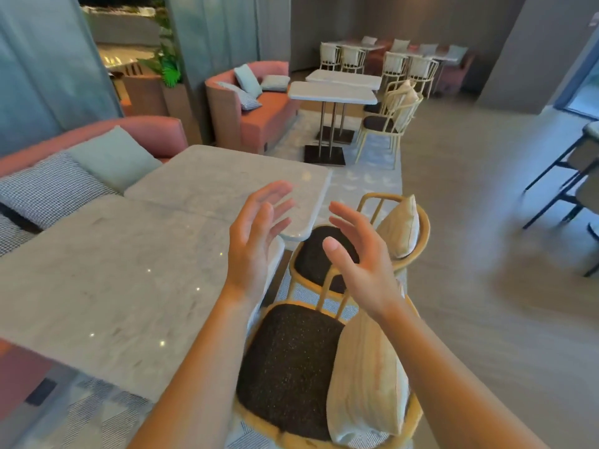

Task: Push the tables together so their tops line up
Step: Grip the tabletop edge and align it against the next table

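Two grey marble tables stand side by side at the left. The near table (113, 286) and the far table (223, 183) meet along a thin seam, and the far one's right edge juts out further than the near one's. My left hand (256, 241) hovers open above the near table's right corner, fingers spread. My right hand (353, 254) hangs open in the air over the chairs, palm facing left. Neither hand touches anything.
Two wooden chairs with black seats, near chair (288, 367) and far chair (324, 254), each with a cream cushion, stand against the tables' right side. A pink sofa (152, 131) with pillows runs behind the tables. More tables (330, 92) and chairs stand farther back; bare floor lies to the right.
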`<state>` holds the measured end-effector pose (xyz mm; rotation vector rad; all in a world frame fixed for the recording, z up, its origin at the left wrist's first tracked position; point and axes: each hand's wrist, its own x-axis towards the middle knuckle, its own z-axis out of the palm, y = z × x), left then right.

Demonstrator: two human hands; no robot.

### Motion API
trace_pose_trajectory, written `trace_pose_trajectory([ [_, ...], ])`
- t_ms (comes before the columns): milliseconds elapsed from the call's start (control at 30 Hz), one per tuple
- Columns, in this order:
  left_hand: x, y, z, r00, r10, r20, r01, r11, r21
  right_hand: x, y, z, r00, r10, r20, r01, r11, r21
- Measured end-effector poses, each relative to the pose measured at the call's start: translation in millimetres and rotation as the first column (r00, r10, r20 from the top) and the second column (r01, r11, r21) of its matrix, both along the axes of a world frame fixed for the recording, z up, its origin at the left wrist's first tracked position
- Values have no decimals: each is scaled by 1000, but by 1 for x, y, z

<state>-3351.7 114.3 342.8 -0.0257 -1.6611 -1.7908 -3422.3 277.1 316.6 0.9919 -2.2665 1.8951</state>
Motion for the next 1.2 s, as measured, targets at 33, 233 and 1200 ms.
trace_pose_trajectory([
  [33,-7,8,-2,1000,24,9,-24,1000,-3,-11,6,0,1000,20,-2,-20,1000,-3],
  [233,-41,73,-13,966,250,58,-248,968,-37,-77,54,-11,986,164,-1,-164,986,-36],
  [1200,-130,102,-74,524,809,265,-840,440,319,-245,-23,-58,647,749,144,-753,657,-38],
])
